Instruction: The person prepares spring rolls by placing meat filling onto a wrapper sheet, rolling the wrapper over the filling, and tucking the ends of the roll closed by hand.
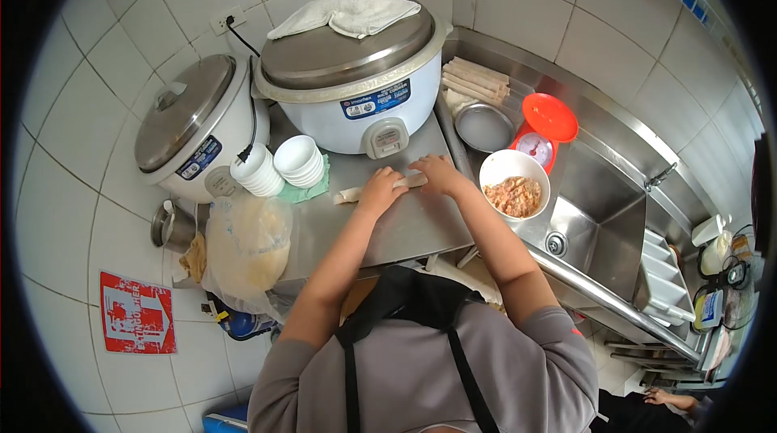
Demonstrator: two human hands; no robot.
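Grey shirt (413,372) with black apron (409,303), one, worn by the person at the counter. Steel counter (396,235), one, bare metal directly in front of that person. Left hand (382,190), fingers bent over a roll; right hand (438,175), fingers curled about its other end; whether either clamps or merely presses, I cannot tell from where I stand. Pale roll (413,180), one, lying on the steel beneath both hands, long and narrow in form, apparently near its finished shape. Clear bag (247,251) of what look like pale round sheets, left of the hands, well filled: plenty seemingly unused. White bowl (510,165), right of the hands, holding a pinkish mince (515,197); a good share remains, so the work looks far from over. White cups (298,162), two stacks, one at least on a green cloth (317,188). Red scale (554,125), just behind the bowl. Round metal pan (484,128), beside the scale. Similar pale rolls (477,81), a stack behind the pan, presumably the completed lot. Rice cookers (336,113), two, lidded, against the tiled wall (522,8).
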